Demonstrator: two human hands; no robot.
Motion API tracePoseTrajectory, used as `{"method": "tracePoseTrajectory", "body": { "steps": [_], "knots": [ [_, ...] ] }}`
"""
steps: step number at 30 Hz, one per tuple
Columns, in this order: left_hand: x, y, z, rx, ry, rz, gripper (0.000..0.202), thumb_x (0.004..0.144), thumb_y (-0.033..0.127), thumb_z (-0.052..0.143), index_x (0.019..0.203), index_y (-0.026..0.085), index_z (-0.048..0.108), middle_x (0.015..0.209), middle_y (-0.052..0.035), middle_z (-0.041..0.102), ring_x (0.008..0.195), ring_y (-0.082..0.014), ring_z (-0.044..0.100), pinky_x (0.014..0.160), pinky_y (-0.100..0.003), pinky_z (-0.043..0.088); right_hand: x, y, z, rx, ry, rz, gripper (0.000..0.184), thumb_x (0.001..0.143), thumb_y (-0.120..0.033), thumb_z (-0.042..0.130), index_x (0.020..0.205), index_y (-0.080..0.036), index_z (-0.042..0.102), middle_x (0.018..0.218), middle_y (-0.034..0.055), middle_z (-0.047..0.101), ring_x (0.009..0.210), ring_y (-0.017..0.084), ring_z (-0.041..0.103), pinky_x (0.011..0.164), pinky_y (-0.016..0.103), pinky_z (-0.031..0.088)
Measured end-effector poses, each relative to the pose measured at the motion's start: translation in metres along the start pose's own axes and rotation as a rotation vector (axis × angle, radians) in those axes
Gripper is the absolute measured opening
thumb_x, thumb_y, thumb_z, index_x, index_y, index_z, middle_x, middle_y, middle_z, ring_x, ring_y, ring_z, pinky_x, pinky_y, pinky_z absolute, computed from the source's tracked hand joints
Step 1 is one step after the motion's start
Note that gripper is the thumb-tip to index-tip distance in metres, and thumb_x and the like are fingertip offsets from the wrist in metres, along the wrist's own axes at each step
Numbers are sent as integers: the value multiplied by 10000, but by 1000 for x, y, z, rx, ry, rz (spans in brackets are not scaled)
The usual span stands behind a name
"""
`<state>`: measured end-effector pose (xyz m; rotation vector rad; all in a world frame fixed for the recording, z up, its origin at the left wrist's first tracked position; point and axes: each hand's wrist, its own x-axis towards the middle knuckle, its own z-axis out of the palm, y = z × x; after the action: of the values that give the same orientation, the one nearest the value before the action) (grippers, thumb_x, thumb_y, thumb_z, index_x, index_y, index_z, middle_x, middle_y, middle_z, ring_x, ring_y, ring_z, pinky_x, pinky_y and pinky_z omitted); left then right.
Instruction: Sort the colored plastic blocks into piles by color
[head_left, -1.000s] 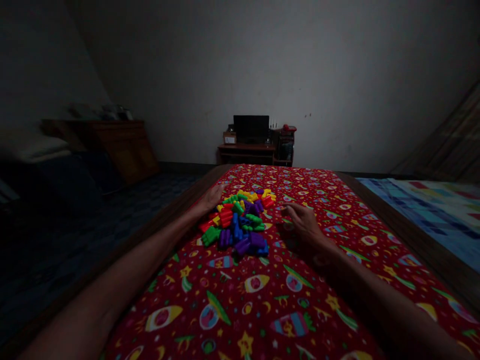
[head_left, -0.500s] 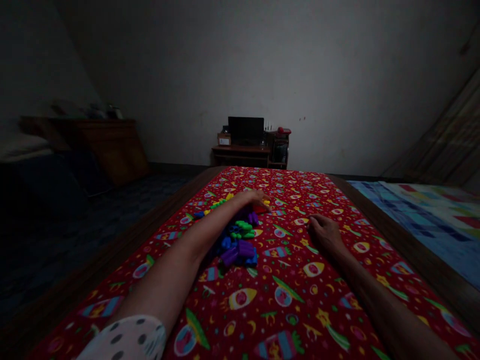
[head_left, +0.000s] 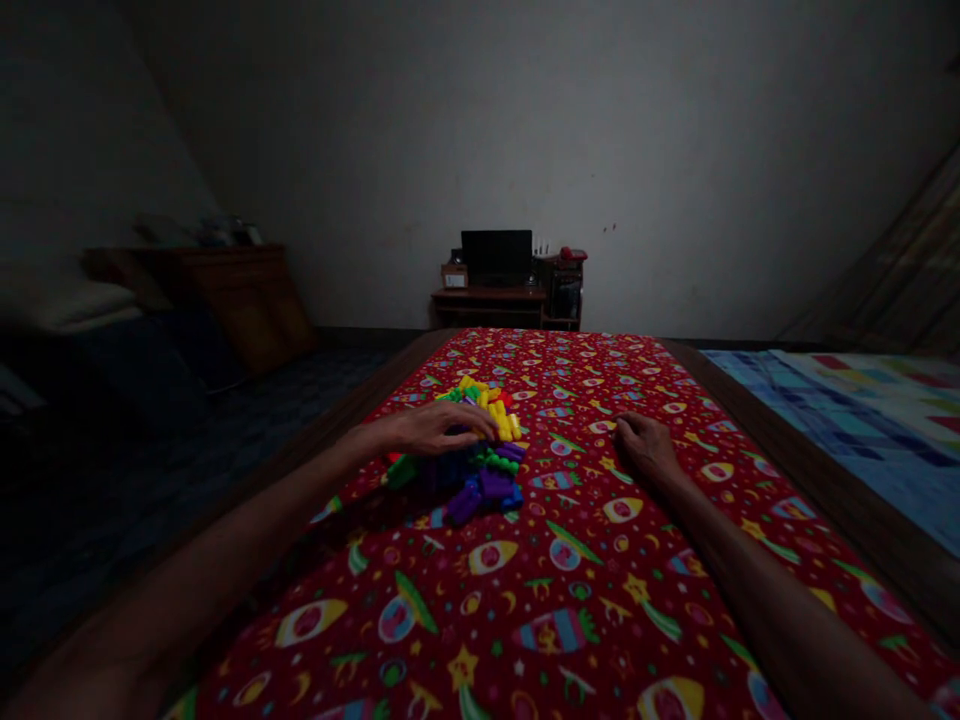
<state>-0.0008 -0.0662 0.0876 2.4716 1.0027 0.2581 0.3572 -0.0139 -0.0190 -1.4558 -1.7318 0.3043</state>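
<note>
My left hand [head_left: 446,427] is over the left side of a pile of plastic toy blocks, palm down. Its fingers are stretched and a little apart, and I see no block held in it. Yellow blocks [head_left: 504,421] lie by its fingertips. Purple blocks [head_left: 480,493] and green blocks [head_left: 504,461] are on the near side, with a blue block [head_left: 513,497] at the edge. The hand hides part of the pile. To the right, my right hand [head_left: 646,445] rests on the cloth apart from the blocks, fingers curled in, with nothing visible in it.
A red patterned cloth [head_left: 555,580] covers the long table, whose dark edge [head_left: 772,440] shows on both sides. Beyond it stand a desk with a monitor [head_left: 496,258] and a red telephone [head_left: 574,254]. A wooden cabinet [head_left: 247,310] is at left, a checked bedspread [head_left: 840,420] at right.
My left hand has drawn back and left from the far end of the pile, uncovering the yellow blocks. The right hand stays in place. The view has shifted slightly.
</note>
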Motion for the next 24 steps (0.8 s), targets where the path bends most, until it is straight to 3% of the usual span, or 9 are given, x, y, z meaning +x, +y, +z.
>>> {"method": "tracePoseTrajectory", "body": {
  "steps": [2, 6, 8, 12, 17, 20, 22, 24],
  "knots": [
    [-20, -6, 4, -58, 131, -97, 478, 847, 619, 470, 1089, 289, 716, 1263, -49, 664, 1263, -280, 533, 1117, -410, 370, 0, 0, 0, -8, 1, -1, 388, 787, -360, 416, 842, -166, 747, 744, 77, 719, 693, 219, 645, 685, 310, 465],
    [-50, -46, 26, -36, 656, -357, 642, 830, 723, 348, 1201, 285, 635, 1310, -76, 630, 1320, -307, 482, 1137, -493, 342, 1, 0, 0, -15, 4, 2, 360, 782, -351, 429, 820, -179, 744, 747, 69, 722, 694, 212, 637, 683, 304, 458],
    [-57, -67, 40, -55, 777, -462, 695, 839, 730, 254, 1218, 268, 610, 1286, -113, 634, 1362, -312, 432, 1141, -534, 320, 1, 1, 0, -9, -6, -4, 362, 785, -359, 429, 813, -180, 742, 750, 71, 722, 693, 213, 637, 679, 305, 456],
    [-45, -80, 65, -109, 753, -511, 729, 858, 694, 185, 1257, 223, 574, 1262, -137, 637, 1399, -282, 381, 1172, -514, 271, 1, 3, 2, 30, 1, 14, 378, 784, -373, 434, 853, -165, 742, 757, 76, 725, 702, 220, 644, 677, 309, 463],
    [-13, -52, 80, -143, 666, -377, 734, 898, 623, 129, 1320, 170, 523, 1340, -128, 588, 1400, -234, 376, 1198, -414, 241, 1, 2, 2, 44, 12, 31, 347, 776, -346, 452, 844, -175, 747, 736, 65, 725, 714, 220, 650, 695, 311, 474],
    [-1, -45, 73, -106, 667, -278, 664, 929, 564, 141, 1319, 194, 529, 1332, -107, 596, 1389, -235, 384, 1178, -408, 286, 1, -1, 0, 32, 16, 22, 340, 776, -347, 452, 825, -185, 746, 763, 66, 732, 726, 222, 652, 710, 316, 474],
    [6, -54, 59, -26, 792, -277, 613, 949, 495, 143, 1312, 192, 533, 1331, -100, 596, 1388, -235, 380, 1183, -426, 268, 1, -2, -1, 34, 2, 22, 348, 780, -353, 445, 823, -182, 744, 746, 66, 726, 716, 221, 650, 704, 314, 475],
    [14, -71, 41, 35, 913, -368, 584, 954, 432, 141, 1312, 183, 529, 1361, -98, 573, 1402, -233, 353, 1204, -447, 194, 0, -3, -1, 37, -3, 30, 348, 776, -354, 444, 815, -177, 741, 724, 66, 718, 705, 219, 650, 703, 313, 477]
  ]
}}
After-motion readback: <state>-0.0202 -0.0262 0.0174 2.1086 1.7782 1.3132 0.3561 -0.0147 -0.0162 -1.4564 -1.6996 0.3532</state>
